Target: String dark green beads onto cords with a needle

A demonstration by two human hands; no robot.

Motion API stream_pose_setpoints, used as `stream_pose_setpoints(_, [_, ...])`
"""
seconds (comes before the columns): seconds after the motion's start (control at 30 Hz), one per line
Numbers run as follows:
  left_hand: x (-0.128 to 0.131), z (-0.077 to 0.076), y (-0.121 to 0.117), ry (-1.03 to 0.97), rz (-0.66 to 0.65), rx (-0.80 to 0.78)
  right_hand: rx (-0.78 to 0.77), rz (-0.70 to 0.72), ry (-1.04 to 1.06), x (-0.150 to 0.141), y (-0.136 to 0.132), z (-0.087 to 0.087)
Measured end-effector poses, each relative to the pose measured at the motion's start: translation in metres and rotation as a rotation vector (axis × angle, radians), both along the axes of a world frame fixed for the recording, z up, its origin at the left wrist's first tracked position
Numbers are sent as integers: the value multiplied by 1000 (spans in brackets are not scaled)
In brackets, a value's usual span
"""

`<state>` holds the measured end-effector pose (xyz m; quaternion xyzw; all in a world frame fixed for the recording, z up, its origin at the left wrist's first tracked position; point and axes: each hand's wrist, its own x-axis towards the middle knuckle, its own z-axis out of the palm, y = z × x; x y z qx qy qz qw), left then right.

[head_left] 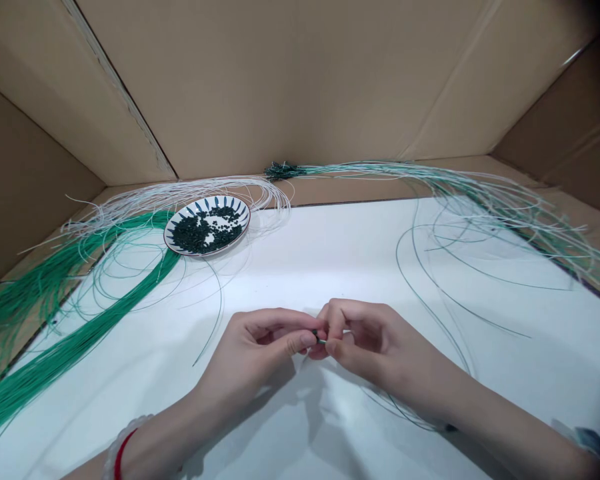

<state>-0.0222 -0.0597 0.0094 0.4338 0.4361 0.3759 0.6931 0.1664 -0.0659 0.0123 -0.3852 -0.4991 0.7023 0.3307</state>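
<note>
Bead (317, 338) pinched tight in the grip of left hand (253, 347) and right hand (365, 340)

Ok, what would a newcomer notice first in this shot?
The left hand and right hand meet front and centre, pinching a tiny dark piece. Behind them on the left sits a blue-and-white plate heaped with small dark green pieces. A thick bundle of green strands sweeps along the left side.

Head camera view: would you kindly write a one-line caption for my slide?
Left hand and right hand pinch a small dark piece, with a plate behind.
</note>
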Motion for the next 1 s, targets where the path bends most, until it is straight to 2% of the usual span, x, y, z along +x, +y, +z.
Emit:
stream_pose_setpoints(0.13, [2,1,0,5,14,-14,2,-32,2,-1,-1,-3])
stream_pose_setpoints(0.4, [5,1,-5,72,156,55,-36,-52,60,-5,1,-3])
stream_pose_setpoints(0.57, [5,2,-4,69,144,169,-58,-39,68,-4,3,-4])
stream_pose_setpoints(0.7, [2,1,-3,26,138,110,-16,-68,13,-3,2,-3])
stream_pose_setpoints(1.0, [2,5,-2,-104,63,119,128,-74,162,-1,-2,-8])
